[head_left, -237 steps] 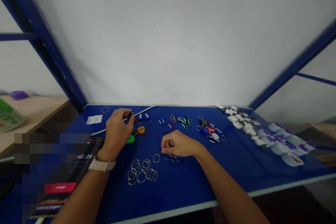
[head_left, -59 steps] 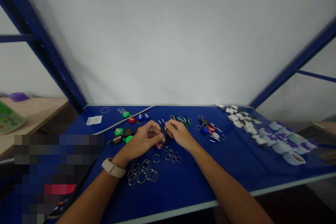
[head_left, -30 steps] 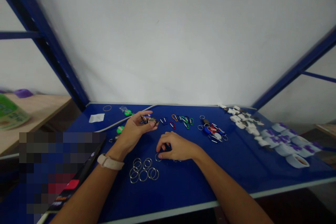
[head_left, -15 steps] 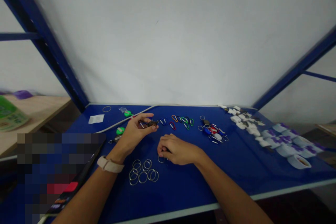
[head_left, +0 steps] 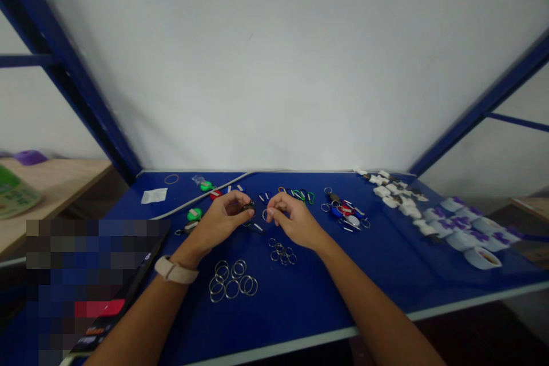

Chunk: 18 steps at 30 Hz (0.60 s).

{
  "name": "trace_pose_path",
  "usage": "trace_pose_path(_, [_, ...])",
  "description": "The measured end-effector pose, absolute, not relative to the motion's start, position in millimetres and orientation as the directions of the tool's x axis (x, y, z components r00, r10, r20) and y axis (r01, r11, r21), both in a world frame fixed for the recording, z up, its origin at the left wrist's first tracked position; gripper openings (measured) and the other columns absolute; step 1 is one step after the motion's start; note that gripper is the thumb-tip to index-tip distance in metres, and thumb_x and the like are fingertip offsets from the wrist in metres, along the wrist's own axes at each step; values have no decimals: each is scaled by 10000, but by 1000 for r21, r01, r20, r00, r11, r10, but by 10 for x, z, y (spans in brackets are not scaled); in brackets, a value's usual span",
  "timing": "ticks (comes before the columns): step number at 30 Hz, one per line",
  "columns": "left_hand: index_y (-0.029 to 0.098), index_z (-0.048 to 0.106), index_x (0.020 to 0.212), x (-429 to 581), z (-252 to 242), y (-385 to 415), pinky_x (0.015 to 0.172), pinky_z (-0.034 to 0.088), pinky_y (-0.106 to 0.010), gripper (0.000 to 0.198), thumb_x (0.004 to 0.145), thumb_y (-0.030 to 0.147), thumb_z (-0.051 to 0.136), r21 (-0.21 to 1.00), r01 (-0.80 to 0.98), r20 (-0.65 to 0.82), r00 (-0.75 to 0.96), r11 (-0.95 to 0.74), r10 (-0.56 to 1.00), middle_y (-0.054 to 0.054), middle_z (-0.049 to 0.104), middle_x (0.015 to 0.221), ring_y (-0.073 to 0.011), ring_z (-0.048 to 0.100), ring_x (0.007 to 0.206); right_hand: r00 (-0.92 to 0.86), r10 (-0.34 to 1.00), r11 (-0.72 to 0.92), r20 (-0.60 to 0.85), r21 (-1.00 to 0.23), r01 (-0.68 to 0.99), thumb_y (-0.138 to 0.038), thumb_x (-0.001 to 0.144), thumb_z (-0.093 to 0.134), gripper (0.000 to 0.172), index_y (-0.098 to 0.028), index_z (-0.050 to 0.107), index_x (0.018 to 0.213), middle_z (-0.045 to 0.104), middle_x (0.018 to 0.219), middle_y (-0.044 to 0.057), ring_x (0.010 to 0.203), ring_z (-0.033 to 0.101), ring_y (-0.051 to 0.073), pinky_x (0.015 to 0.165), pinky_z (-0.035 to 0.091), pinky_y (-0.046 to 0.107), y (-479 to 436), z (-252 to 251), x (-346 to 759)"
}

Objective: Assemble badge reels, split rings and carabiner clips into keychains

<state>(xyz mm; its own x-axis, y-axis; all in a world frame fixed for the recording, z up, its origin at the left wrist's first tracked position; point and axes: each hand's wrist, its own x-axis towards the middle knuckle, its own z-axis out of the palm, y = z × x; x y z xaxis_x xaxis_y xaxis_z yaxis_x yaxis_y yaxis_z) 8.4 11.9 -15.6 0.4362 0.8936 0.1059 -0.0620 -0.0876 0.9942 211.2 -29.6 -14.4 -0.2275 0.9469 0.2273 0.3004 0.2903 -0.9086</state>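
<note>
Dark reel (head_left: 247, 207), seemingly one, fills left fingers' (head_left: 240, 219) grip; right fingers (head_left: 279, 217) pinch one ring (head_left: 264, 215).

The left grip (head_left: 223, 218) partly hides the dark reel (head_left: 248, 206), the right grip (head_left: 294, 221) some carabiners (head_left: 297, 193) toward the table (head_left: 317, 291)'s back edge; blocky blur masks much of the phone (head_left: 112, 307).

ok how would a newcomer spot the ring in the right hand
On the blue table, go to the middle, where the left hand holds a dark round piece. Just across a small gap, the right hand pinches a thin silver ring on its side facing the left hand. Unlike the large rings and little rings clustered closer to the camera, it is being held.
</note>
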Motion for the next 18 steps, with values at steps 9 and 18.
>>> trace_pose_path(9, [161,659,948,79,-107,84,688,506,-323,179,802,263,679,994,22,79,551,-109,831,-37,694,757,-179,658,701,-196,962,208,190,-975,75,-289,824,673,175,-190,584,939,669,799,5,651,649,126,648,511,299,-260,-180,2102])
trace_pose_path(18, [166,700,886,83,-76,80,601,475,-277,227,887,378,618,962,147,116,541,-230,833,-33,670,734,-155,600,627,-197,971,143,132,-989,42,-255,773,731,188,-191,625,914,692,745,0,705,686,149,711,542,334,-254,-180,2082])
